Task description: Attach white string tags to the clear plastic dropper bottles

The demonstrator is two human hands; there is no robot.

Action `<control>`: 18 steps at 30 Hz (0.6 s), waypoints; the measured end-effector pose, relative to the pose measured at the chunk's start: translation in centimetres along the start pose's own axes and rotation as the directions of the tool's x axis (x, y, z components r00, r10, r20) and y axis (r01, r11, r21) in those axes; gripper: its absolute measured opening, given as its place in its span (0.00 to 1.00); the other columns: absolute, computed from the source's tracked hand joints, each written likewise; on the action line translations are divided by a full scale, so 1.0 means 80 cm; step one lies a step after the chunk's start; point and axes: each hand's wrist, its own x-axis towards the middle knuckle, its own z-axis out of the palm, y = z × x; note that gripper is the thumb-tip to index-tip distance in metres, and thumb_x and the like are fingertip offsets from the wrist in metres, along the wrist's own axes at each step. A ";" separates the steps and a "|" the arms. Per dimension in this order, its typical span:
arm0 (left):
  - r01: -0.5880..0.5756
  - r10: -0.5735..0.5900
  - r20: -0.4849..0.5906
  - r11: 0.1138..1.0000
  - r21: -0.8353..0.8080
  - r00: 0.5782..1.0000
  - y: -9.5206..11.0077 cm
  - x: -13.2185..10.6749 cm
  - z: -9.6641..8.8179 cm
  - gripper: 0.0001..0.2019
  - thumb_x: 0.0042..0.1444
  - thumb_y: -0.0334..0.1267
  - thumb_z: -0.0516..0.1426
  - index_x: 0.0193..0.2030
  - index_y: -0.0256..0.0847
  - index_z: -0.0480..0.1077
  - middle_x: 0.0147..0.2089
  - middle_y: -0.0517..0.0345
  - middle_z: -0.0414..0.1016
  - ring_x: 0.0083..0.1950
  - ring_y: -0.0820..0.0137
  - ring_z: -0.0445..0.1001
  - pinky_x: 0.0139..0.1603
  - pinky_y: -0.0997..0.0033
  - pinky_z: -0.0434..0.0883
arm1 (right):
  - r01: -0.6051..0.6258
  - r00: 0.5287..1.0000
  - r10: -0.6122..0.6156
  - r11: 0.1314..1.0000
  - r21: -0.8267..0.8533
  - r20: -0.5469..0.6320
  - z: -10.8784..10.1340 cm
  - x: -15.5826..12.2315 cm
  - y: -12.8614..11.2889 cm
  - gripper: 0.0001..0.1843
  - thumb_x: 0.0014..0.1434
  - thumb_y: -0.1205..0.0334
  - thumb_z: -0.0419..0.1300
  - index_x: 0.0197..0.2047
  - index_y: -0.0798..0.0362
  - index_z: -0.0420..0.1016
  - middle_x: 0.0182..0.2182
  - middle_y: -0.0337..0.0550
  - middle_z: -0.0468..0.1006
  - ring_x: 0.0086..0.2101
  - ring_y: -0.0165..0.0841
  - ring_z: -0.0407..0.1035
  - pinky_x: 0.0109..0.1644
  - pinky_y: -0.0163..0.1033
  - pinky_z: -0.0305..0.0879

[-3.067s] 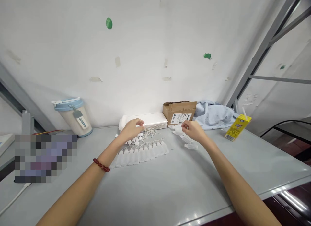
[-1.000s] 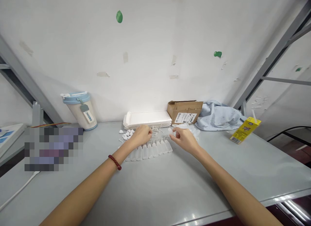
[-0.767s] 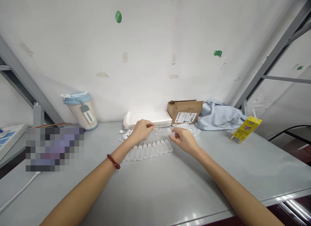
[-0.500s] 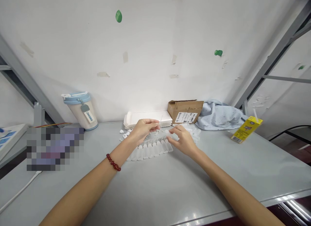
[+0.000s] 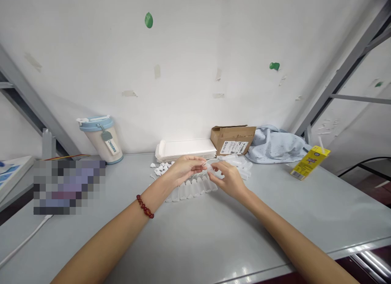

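My left hand (image 5: 187,170) is closed in a pinch on a thin white string, which is partly hidden by the fingers. Right beside it, my right hand (image 5: 228,176) pinches a small translucent plastic tube (image 5: 210,166); the two sets of fingertips nearly meet there. Below both hands a row of similar translucent tubes (image 5: 193,189) lies side by side on the table, with white strings at their upper ends. Small white pieces (image 5: 159,168) are heaped just left of my left hand. More loose clear tubes (image 5: 244,168) lie behind my right hand.
Against the wall stand a stack of white trays (image 5: 187,148), a cardboard box (image 5: 233,140) and a crumpled light blue cloth (image 5: 275,145). A yellow drink carton (image 5: 310,162) with a straw is at right. At left are a lidded cup (image 5: 102,141) and a blurred-out item (image 5: 70,186).
My left hand has moved slightly right and down, toward my right hand. My right fingers have closed on a translucent tube and now meet the left fingertips.
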 end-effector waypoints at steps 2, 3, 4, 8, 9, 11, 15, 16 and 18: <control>-0.002 0.002 0.000 1.000 0.001 1.000 -0.004 0.002 -0.001 0.06 0.44 0.33 0.65 0.30 0.34 0.75 0.32 0.54 0.75 0.37 0.71 0.74 0.49 0.67 0.67 | 0.008 1.000 -0.008 1.000 0.012 -0.015 0.000 -0.001 -0.001 0.06 0.56 0.62 0.56 0.35 0.54 0.71 0.28 0.44 0.73 0.30 0.32 0.66 0.29 0.34 0.62; -0.003 0.003 0.000 1.000 0.002 1.000 -0.005 0.003 -0.002 0.06 0.44 0.34 0.65 0.30 0.35 0.75 0.32 0.55 0.75 0.36 0.72 0.73 0.49 0.67 0.68 | 0.013 1.000 -0.013 1.000 0.017 -0.020 0.000 -0.001 -0.002 0.06 0.56 0.62 0.56 0.35 0.55 0.71 0.28 0.44 0.73 0.29 0.32 0.66 0.29 0.34 0.62; -0.003 0.003 -0.001 1.000 0.003 1.000 -0.007 0.004 -0.002 0.07 0.44 0.34 0.65 0.30 0.35 0.75 0.31 0.55 0.75 0.35 0.72 0.73 0.48 0.67 0.68 | 0.019 1.000 -0.019 1.000 0.020 -0.024 0.001 -0.001 -0.003 0.07 0.56 0.61 0.56 0.36 0.55 0.71 0.28 0.44 0.73 0.29 0.32 0.66 0.29 0.34 0.61; -0.012 0.012 -0.008 1.000 0.023 1.000 -0.008 0.004 0.000 0.08 0.43 0.36 0.66 0.31 0.36 0.76 0.33 0.56 0.74 0.34 0.74 0.71 0.44 0.69 0.67 | 0.035 0.999 -0.035 0.999 0.015 -0.026 0.001 -0.002 -0.005 0.07 0.56 0.61 0.56 0.36 0.55 0.72 0.28 0.44 0.73 0.28 0.31 0.65 0.28 0.33 0.60; -0.014 0.015 -0.011 0.999 0.031 1.000 -0.008 0.003 0.001 0.08 0.43 0.36 0.66 0.31 0.36 0.75 0.33 0.56 0.74 0.34 0.74 0.71 0.43 0.69 0.67 | 0.034 0.999 -0.033 0.999 0.013 -0.026 0.001 -0.002 -0.006 0.07 0.56 0.61 0.56 0.36 0.55 0.72 0.28 0.44 0.73 0.28 0.31 0.64 0.28 0.33 0.59; -0.020 0.021 -0.018 0.999 0.047 1.000 -0.007 0.001 0.003 0.09 0.44 0.38 0.65 0.29 0.36 0.75 0.33 0.56 0.73 0.33 0.75 0.70 0.42 0.69 0.66 | 0.031 0.999 -0.031 0.999 0.009 -0.028 0.000 -0.002 -0.006 0.07 0.56 0.61 0.56 0.36 0.55 0.72 0.28 0.43 0.72 0.27 0.30 0.63 0.28 0.33 0.59; -0.037 0.039 -0.023 0.996 0.079 0.999 -0.002 -0.005 0.008 0.10 0.45 0.43 0.64 0.27 0.37 0.74 0.32 0.58 0.72 0.33 0.74 0.69 0.41 0.69 0.64 | 0.021 0.999 -0.021 1.000 0.017 -0.027 -0.002 0.000 -0.007 0.06 0.56 0.61 0.56 0.35 0.55 0.71 0.26 0.41 0.71 0.24 0.29 0.61 0.28 0.33 0.57; -0.046 0.049 -0.029 0.994 0.099 0.998 -0.001 -0.006 0.010 0.11 0.45 0.44 0.64 0.28 0.37 0.74 0.33 0.58 0.72 0.34 0.74 0.69 0.41 0.69 0.64 | 0.016 1.000 -0.015 1.000 0.020 -0.027 -0.002 0.000 -0.007 0.06 0.56 0.61 0.56 0.35 0.55 0.71 0.26 0.41 0.71 0.24 0.28 0.61 0.28 0.33 0.57; -0.068 0.076 -0.049 0.986 0.155 0.996 0.001 -0.008 0.012 0.12 0.46 0.46 0.63 0.29 0.38 0.75 0.35 0.57 0.73 0.35 0.73 0.69 0.41 0.69 0.63 | 0.006 1.000 -0.005 1.000 0.030 -0.030 -0.003 0.001 -0.006 0.06 0.56 0.62 0.56 0.34 0.55 0.71 0.25 0.40 0.70 0.23 0.28 0.60 0.27 0.33 0.56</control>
